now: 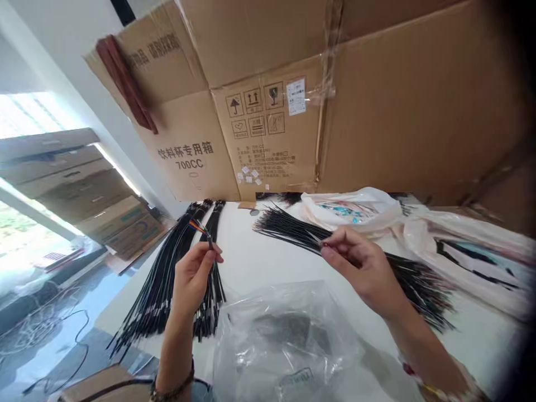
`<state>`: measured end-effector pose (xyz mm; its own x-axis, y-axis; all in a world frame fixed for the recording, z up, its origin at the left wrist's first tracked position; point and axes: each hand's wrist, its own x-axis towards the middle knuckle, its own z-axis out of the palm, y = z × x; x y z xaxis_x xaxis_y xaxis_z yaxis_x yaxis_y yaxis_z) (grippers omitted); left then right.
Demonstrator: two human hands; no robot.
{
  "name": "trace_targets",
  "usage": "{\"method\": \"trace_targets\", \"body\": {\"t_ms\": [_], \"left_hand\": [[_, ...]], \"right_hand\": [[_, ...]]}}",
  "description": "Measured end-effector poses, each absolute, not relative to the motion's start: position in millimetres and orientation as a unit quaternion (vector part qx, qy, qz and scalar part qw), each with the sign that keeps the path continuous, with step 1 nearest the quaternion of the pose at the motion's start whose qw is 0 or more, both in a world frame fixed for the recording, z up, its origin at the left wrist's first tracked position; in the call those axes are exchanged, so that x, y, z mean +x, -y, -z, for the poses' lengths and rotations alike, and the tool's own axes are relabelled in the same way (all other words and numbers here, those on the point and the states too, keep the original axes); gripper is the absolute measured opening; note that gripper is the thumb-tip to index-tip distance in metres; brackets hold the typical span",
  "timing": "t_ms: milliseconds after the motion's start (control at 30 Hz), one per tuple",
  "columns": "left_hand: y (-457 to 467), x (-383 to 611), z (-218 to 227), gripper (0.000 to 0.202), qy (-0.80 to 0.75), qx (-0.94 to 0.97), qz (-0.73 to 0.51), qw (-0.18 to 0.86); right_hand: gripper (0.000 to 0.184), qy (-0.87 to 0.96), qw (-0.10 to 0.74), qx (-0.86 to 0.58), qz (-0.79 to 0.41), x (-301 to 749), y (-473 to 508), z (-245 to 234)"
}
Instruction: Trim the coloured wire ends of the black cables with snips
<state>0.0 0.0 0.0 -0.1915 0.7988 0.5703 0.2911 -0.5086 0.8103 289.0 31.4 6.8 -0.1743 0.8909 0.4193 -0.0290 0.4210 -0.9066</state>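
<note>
So the thing being worked on is a thin black cable with a bit of coloured wire fanning out at its top end. It's pinched upright between thumb and fingers of the left hand, held just above the tabletop, long axis running roughly vertical and tilted a little away from the body. The right hand is well apart from it, off to the right, fingers closed on what looks like the tip of a strand in the loose black bundle; whether it's actually gripped can't be told for sure. That bundle lies diagonally, far-left to near-right. A second, neater bundle is laid just behind the left hand, pointing toward the cardboard box. A clear plastic bag sits nearest the body, between both wrists.
</note>
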Motion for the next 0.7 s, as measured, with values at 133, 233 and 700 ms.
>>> {"method": "trace_targets", "body": {"t_ms": [133,233,700], "left_hand": [[22,16,-8,0.012,-0.434,0.587,-0.665,0.157],[37,25,-12,0.01,-0.423,0.587,-0.677,0.135],[62,34,-4,0.017,-0.426,0.626,-0.637,0.145]], "right_hand": [[0.025,0.667,0.533,-0.349,-0.387,294,-22,-14],[0.02,0.681,0.537,-0.366,-0.337,290,-11,-12],[0.015,0.837,0.521,-0.152,0.073,225,14,-49]]}}
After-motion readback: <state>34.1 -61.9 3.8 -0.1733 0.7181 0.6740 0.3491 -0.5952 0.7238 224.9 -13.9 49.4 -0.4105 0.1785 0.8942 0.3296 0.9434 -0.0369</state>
